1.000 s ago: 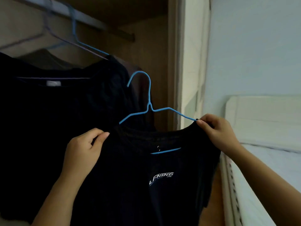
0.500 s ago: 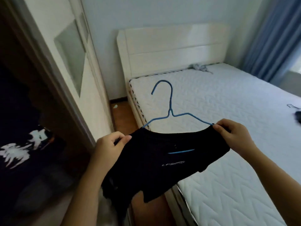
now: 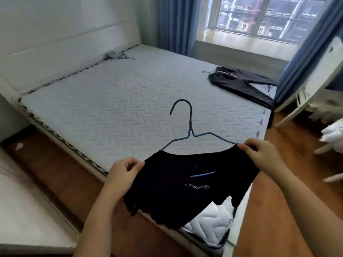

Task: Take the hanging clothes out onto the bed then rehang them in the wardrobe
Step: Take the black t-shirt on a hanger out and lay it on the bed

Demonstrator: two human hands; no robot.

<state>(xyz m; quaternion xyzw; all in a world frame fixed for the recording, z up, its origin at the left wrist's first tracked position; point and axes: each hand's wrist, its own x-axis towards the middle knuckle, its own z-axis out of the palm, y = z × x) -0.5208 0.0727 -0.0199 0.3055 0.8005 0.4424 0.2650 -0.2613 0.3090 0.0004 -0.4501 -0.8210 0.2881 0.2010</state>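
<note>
I hold a black T-shirt (image 3: 178,190) with a white chest logo, still on its blue wire hanger (image 3: 191,134), over the near corner of the bed (image 3: 120,95). My left hand (image 3: 124,173) pinches the shirt's left shoulder. My right hand (image 3: 259,154) grips the right shoulder at the hanger's end. The hook points up and away from me. A dark garment (image 3: 241,84) on a hanger lies flat at the bed's far right edge. The wardrobe is out of view.
The bed has a bare white quilted mattress and a white headboard (image 3: 70,47). A small grey cloth (image 3: 118,55) lies by the headboard. Blue curtains (image 3: 176,25) frame a window. A white chair (image 3: 315,80) stands at right on the wooden floor (image 3: 278,219).
The view has swung right from the wardrobe to the bed. Both hands have carried the black T-shirt on its hanger out over the bed's near corner, grips unchanged.
</note>
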